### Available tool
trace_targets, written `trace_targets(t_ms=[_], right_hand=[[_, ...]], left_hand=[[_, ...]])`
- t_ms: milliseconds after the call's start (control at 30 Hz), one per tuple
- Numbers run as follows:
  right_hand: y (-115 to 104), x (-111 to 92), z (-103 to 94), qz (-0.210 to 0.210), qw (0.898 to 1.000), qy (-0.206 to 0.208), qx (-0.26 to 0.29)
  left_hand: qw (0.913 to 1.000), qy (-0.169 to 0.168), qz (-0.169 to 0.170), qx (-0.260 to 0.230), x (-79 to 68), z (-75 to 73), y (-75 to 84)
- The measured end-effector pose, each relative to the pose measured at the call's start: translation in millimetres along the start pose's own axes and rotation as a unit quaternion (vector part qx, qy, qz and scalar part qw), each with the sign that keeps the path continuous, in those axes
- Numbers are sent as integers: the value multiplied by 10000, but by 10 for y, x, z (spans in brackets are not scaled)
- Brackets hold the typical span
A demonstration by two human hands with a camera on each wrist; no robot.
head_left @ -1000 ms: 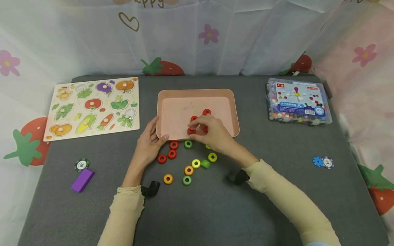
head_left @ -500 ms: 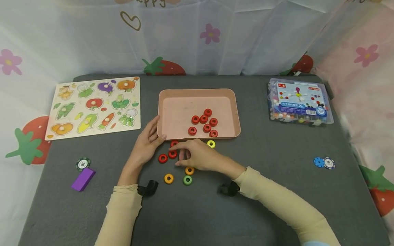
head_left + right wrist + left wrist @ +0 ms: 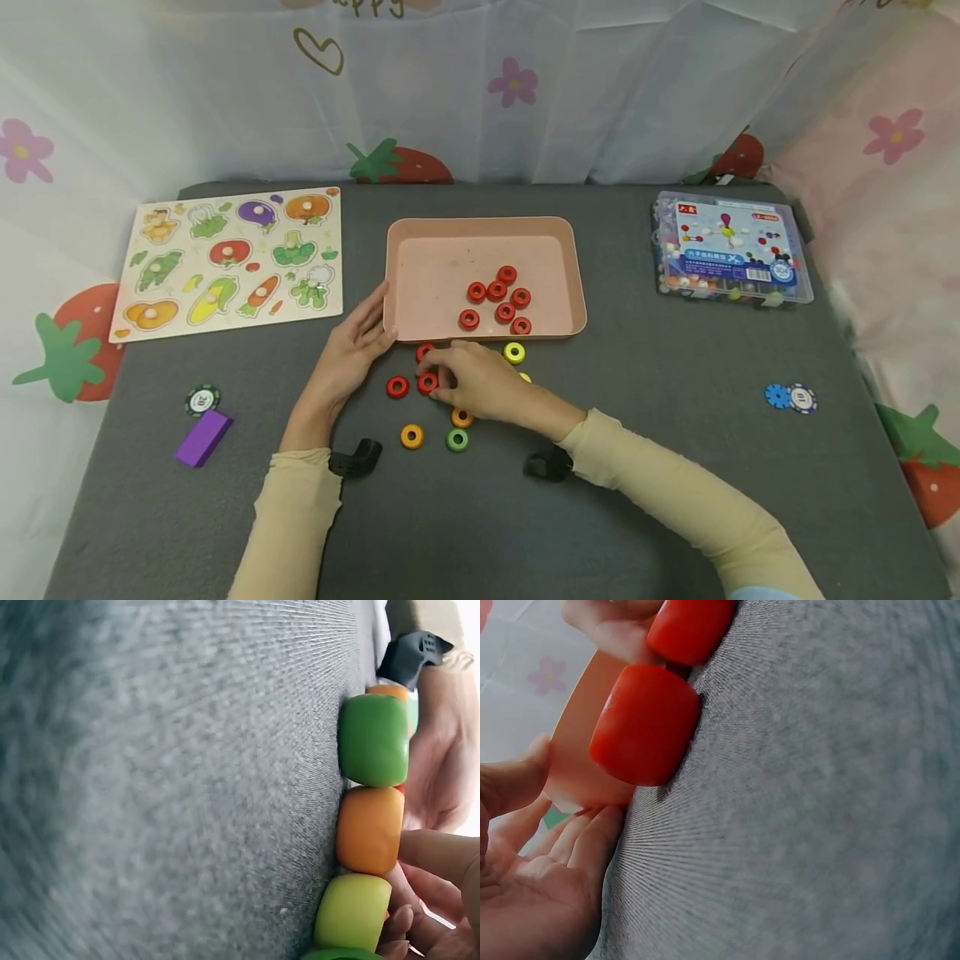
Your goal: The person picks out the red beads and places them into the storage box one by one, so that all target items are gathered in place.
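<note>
My left hand holds the near left corner of the pink tray, thumb at the rim and fingers along the outer side. Several red ring-shaped beads lie on the tray's right half. Just in front of it, my right hand pinches a red bead between thumb and forefinger, low over the cloth. Another red bead lies to its left, and one more is at the tray's edge, partly behind the fingers. In the left wrist view, fingertips meet the upper red bead.
Orange, green and yellow beads lie around the right hand, some partly hidden. A vegetable puzzle board stands left, a plastic parts box right. A purple block and poker chips lie farther out.
My right hand left a red bead in the tray, came back toward the loose beads and took hold of another red one, shifting it slightly right. The left hand stays at the tray.
</note>
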State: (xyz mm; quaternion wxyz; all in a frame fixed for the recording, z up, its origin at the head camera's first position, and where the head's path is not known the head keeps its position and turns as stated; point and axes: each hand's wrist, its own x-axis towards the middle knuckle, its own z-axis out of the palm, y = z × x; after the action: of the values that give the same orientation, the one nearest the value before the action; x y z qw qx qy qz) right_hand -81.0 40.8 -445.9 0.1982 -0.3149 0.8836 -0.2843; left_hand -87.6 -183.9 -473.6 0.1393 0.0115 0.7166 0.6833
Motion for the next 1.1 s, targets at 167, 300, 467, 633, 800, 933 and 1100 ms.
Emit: trace_targets(t_ms=[167, 300, 467, 633, 800, 933, 1100], right_hand=[[21, -29, -73, -341, 9987, 126, 361], [66, -62, -186, -760, 9932, 364, 798], [162, -51, -383, -718, 9869, 1009, 1036], [321, -4, -565, -148, 9805, 1667, 1028], [527, 48, -623, 548, 9770, 1899, 797], [629, 63, -608, 708, 9766, 1918, 674], [621, 64, -597, 659, 9761, 1955, 684]], left_hand=[[10000, 25, -38, -2, -7, 7, 11], [10000, 34, -45, -3, -6, 5, 11], [10000, 28, -35, -26, -4, 4, 10], [10000, 17, -55, -54, -8, 4, 6], [9999, 19, -64, -98, -9, 2, 3], [9999, 11, -101, -106, -8, 5, 0], [9999, 26, -131, -83, -4, 1, 1]])
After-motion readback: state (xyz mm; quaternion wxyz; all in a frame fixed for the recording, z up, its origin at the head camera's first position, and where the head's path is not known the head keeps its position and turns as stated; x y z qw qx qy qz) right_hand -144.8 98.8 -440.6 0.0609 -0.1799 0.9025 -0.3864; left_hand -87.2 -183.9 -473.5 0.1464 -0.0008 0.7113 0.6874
